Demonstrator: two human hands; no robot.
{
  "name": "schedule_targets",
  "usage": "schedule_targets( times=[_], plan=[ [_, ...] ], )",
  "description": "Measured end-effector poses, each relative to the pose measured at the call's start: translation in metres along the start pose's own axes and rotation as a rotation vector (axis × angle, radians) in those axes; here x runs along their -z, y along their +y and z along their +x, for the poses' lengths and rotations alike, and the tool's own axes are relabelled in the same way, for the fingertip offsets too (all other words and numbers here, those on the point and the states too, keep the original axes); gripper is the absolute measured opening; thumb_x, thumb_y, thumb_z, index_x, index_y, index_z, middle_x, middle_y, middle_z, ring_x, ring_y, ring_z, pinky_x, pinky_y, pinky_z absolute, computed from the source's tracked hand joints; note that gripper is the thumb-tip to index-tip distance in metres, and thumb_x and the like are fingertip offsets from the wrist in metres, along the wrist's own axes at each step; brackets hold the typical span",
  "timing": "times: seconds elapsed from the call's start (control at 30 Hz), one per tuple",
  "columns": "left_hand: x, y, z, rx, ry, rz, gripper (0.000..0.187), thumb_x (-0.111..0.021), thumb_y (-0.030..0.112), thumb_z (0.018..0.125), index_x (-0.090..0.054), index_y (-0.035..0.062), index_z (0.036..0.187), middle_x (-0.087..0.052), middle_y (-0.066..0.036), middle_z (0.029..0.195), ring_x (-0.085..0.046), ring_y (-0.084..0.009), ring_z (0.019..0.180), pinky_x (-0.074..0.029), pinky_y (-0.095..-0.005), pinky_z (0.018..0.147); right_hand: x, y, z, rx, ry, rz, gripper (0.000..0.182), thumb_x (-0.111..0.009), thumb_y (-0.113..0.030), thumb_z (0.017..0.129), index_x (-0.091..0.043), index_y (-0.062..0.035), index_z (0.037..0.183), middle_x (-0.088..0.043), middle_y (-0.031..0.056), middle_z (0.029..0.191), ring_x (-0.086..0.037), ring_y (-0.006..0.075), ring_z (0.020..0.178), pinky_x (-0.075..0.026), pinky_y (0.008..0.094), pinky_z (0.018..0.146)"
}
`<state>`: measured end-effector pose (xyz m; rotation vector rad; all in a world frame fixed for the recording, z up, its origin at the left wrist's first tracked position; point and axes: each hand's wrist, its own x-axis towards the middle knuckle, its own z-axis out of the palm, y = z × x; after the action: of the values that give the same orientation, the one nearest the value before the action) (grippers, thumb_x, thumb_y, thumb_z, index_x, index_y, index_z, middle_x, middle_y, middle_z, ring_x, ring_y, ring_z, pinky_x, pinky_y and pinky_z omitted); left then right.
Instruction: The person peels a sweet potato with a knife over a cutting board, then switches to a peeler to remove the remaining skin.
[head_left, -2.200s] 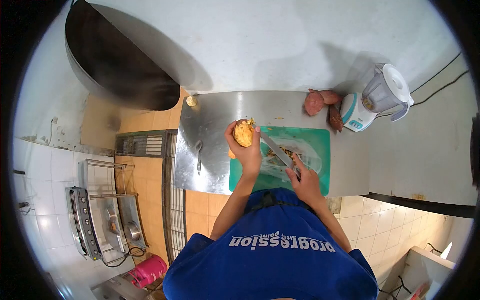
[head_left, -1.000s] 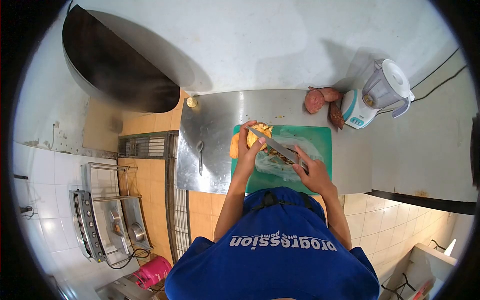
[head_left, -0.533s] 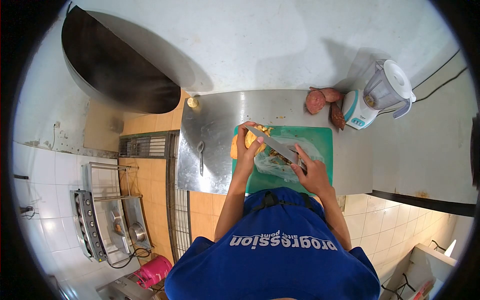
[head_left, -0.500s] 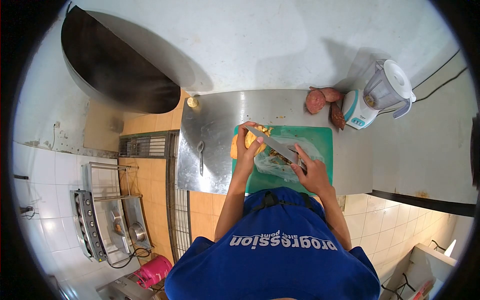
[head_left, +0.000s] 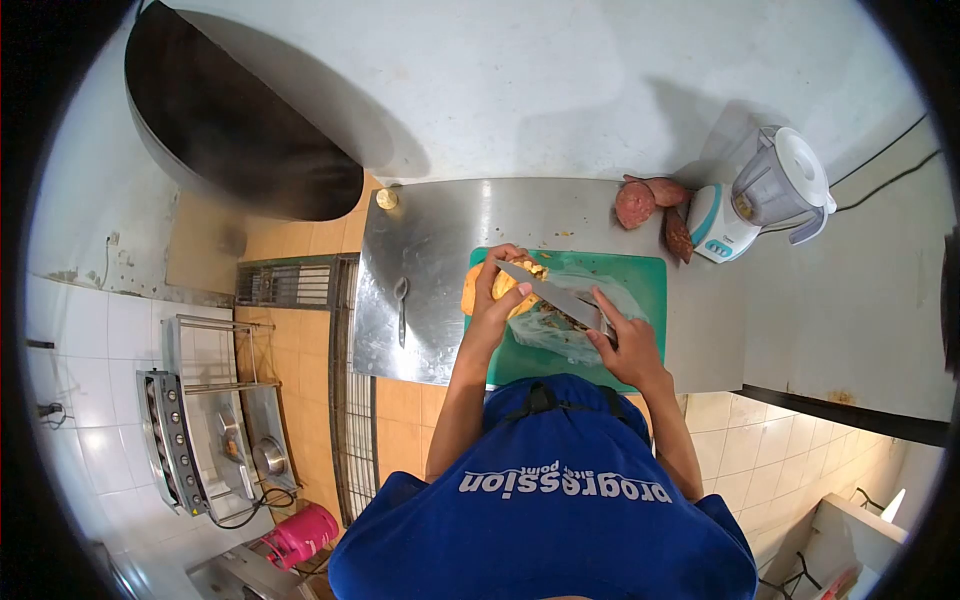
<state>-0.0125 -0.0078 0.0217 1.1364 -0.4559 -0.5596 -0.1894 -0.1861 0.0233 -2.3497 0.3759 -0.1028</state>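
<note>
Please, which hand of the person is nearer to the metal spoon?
Left. The left hand is to the right of the metal spoon; the right hand, gripping the knife, is farther right.

L hand (head_left: 489, 303) fwd w/ fingers (head_left: 503, 252) curled, R hand (head_left: 628, 348) gripping further back.

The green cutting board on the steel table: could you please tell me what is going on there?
A person in a blue shirt holds a yellow-orange piece of food in the left hand and a knife in the right hand, its blade lying across the piece. Another orange piece is at the left edge of the cutting board. Dark scraps lie with a clear plastic bag on the board; whether inside it, I cannot tell.
</note>
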Motion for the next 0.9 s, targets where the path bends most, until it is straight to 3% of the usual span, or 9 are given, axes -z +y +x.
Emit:
schedule_targets(
  times=[0.23,0.4,0.5,0.57,0.67,0.73,0.8,0.87,0.9],
  plan=[
    [-0.006,-0.004,0.0,-0.006,0.107,0.039,0.037,-0.067,0.017,0.09,-0.055,0.0066,0.124,-0.055,-0.005,0.121,-0.051,-0.0175,0.12,-0.039,-0.0335,0.107,-0.01,-0.011,0.0,-0.036,0.115,-0.063,0.072,-0.065,-0.048,0.097,-0.046,-0.0105,0.155,-0.069,0.0174,0.069,-0.067,0.0378,0.063,-0.054,0.0457,0.067],
    [-0.019,0.001,-0.001,0.053,0.207,-0.157,0.04,-0.064,0.021,0.096,-0.049,0.0085,0.132,-0.06,-0.009,0.123,-0.061,-0.0181,0.109,-0.051,-0.0344,0.094,-0.036,-0.005,0.002,0.053,0.192,0.144,0.07,-0.061,-0.05,0.099,-0.047,-0.0074,0.153,-0.069,0.0194,0.075,-0.069,0.0367,0.067,-0.054,0.0435,0.067],
    [-0.009,-0.014,0.0,0.027,0.184,-0.122,0.041,-0.063,0.021,0.098,-0.048,0.0095,0.134,-0.061,-0.01,0.124,-0.064,-0.0207,0.105,-0.054,-0.0346,0.084,-0.038,-0.004,0.006,-0.077,0.048,0.228,0.066,-0.056,-0.05,0.102,-0.051,-0.0049,0.15,-0.071,0.022,0.086,-0.069,0.0336,0.068,-0.052,0.0411,0.067],
    [-0.009,-0.012,0.0,-0.003,0.166,-0.15,0.04,-0.062,0.021,0.098,-0.048,0.0097,0.135,-0.061,-0.011,0.124,-0.066,-0.0223,0.104,-0.054,-0.034,0.081,-0.063,0.023,0.012,0.015,0.353,0.372,0.063,-0.052,-0.05,0.104,-0.053,-0.0043,0.149,-0.07,0.0208,0.085,-0.064,0.0293,0.064,-0.049,0.0405,0.066],
    [-0.003,-0.004,-0.002,0.001,0.169,-0.15,0.041,-0.061,0.021,0.099,-0.047,0.0098,0.137,-0.061,-0.011,0.125,-0.068,-0.0262,0.105,-0.054,-0.0333,0.077,-0.026,0.015,0.009,-0.135,0.251,0.412,0.063,-0.051,-0.049,0.105,-0.052,-0.0046,0.149,-0.069,0.0195,0.083,-0.06,0.0264,0.063,-0.047,0.041,0.064],
    [-0.003,0.0,-0.002,0.05,0.164,-0.131,0.042,-0.06,0.02,0.1,-0.046,0.0097,0.138,-0.061,-0.011,0.125,-0.068,-0.0286,0.108,-0.053,-0.0331,0.078,-0.02,0.009,0.007,-0.07,0.224,0.42,0.063,-0.053,-0.049,0.104,-0.052,-0.0053,0.15,-0.067,0.0186,0.08,-0.059,0.0269,0.062,-0.047,0.0411,0.064],
    [-0.008,-0.001,0.001,0.146,0.213,-0.253,0.05,-0.064,0.012,0.097,-0.043,0.0102,0.142,-0.059,-0.011,0.127,-0.068,-0.0307,0.113,-0.053,-0.0336,0.081,-0.014,0.004,0.003,-0.012,0.21,0.425,0.063,-0.054,-0.048,0.104,-0.051,-0.0061,0.15,-0.066,0.0176,0.077,-0.058,0.0274,0.061,-0.046,0.0412,0.063],
    [-0.001,-0.018,-0.002,0.176,0.177,-0.223,0.056,-0.065,0.007,0.095,-0.041,0.0099,0.145,-0.058,-0.011,0.128,-0.067,-0.0314,0.116,-0.053,-0.0343,0.085,-0.012,-0.002,0.0,-0.114,-0.021,0.264,0.062,-0.057,-0.047,0.102,-0.052,-0.0088,0.15,-0.068,0.0193,0.081,-0.059,0.0303,0.061,-0.047,0.0403,0.064],
    [-0.003,-0.018,-0.003,0.203,0.151,-0.193,0.062,-0.067,0.002,0.092,-0.039,0.0095,0.147,-0.057,-0.011,0.13,-0.066,-0.0321,0.119,-0.053,-0.035,0.088,-0.014,-0.004,-0.001,-0.119,-0.017,0.264,0.062,-0.057,-0.047,0.102,-0.052,-0.0088,0.15,-0.068,0.0193,0.081,-0.059,0.0303,0.061,-0.047,0.0403,0.064]
  ],
)
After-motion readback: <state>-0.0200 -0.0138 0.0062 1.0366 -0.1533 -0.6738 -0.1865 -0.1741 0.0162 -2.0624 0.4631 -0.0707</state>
